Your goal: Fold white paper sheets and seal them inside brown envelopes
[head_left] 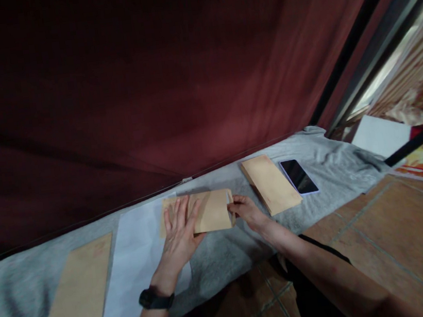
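Observation:
A tan paper envelope (212,210) lies crosswise in front of me, its left part over white paper. My left hand (181,222) rests flat on it with the fingers spread. At the envelope's right end, my right hand (243,209) has its fingers closed at the opening, where a sliver of white shows inside. The fingertips are partly hidden there. Beneath the envelope and to its left is the white paper (132,267).
Brown envelopes (77,295) lie at the left, and a stack of them (271,184) sits to the right beside a phone (298,176). A grey cloth (337,163) covers the narrow surface. Behind it hangs a dark red curtain (185,78); a black pole (359,35) stands at right.

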Available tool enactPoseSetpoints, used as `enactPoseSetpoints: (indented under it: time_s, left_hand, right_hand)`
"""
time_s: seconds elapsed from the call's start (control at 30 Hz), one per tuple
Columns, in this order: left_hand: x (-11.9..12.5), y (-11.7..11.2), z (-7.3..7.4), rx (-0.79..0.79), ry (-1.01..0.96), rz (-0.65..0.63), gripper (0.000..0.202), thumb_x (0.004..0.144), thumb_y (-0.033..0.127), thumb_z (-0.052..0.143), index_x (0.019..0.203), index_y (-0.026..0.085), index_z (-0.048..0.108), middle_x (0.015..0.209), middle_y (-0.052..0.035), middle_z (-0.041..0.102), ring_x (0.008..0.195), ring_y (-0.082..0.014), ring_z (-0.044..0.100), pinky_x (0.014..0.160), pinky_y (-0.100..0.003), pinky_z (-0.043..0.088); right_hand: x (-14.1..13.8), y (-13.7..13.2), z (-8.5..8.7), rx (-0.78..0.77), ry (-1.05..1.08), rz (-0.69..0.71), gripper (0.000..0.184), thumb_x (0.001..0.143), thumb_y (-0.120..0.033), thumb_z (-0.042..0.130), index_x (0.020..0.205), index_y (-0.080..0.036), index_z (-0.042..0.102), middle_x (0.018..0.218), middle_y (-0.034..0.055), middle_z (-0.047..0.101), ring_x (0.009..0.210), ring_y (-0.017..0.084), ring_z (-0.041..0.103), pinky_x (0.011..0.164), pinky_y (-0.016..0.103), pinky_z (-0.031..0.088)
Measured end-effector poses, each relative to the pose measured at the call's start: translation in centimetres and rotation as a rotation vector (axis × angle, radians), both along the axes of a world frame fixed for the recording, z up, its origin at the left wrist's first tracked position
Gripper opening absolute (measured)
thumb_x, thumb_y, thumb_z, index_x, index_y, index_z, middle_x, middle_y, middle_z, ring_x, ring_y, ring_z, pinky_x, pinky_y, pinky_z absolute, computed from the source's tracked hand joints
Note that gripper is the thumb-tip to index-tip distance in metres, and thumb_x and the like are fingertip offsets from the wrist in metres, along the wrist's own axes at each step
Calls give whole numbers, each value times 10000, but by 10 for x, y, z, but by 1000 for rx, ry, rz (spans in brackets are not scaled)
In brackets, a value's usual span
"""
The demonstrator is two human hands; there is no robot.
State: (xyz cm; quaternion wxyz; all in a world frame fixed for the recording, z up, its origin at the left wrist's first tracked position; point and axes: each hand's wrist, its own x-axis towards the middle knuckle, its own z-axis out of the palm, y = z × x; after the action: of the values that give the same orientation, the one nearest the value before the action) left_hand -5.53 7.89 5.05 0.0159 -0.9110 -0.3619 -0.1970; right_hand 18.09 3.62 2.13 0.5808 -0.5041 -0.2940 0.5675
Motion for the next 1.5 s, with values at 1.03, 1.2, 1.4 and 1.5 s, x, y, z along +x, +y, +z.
enactPoseSetpoints:
  time_s: [1.03, 1.2, 1.4, 1.5]
  left_hand:
    - [62, -25, -28, -1558, -1487, 406, 314, 690, 153, 791, 979, 173, 669, 908, -38, 764, 755, -176, 725, 685, -272, 573]
    - [52, -19, -34, -1517, -1417, 357, 431, 654, 210, 831, 1045, 161, 656, 998, -70, 756, 793, -191, 725, 668, -279, 571]
    - [50, -17, -42, -1465, -1319, 362, 447, 634, 245, 840, 1029, 161, 650, 1006, -75, 742, 816, -191, 716, 676, -272, 556]
    - [50, -18, -40, -1449, -1299, 348, 426, 638, 231, 823, 1023, 171, 651, 999, -65, 739, 837, -188, 712, 692, -269, 554]
  right_hand:
    - [-16, -21, 6, -116, 18, 23, 205, 688, -340, 714, 870, -253, 674, 882, 34, 720, 737, 182, 657, 672, 307, 556]
    - [-2, -25, 13, -134, 24, 67, 247, 644, -358, 792, 821, -222, 688, 732, 13, 678, 625, 161, 631, 626, 308, 560]
    - [0, -30, 11, -177, 73, 81, 292, 573, -357, 850, 733, -191, 670, 682, 7, 668, 601, 154, 641, 615, 295, 575]
    - [0, -32, 8, -201, 93, 103, 302, 578, -357, 854, 757, -189, 678, 683, 8, 679, 603, 155, 657, 628, 298, 586]
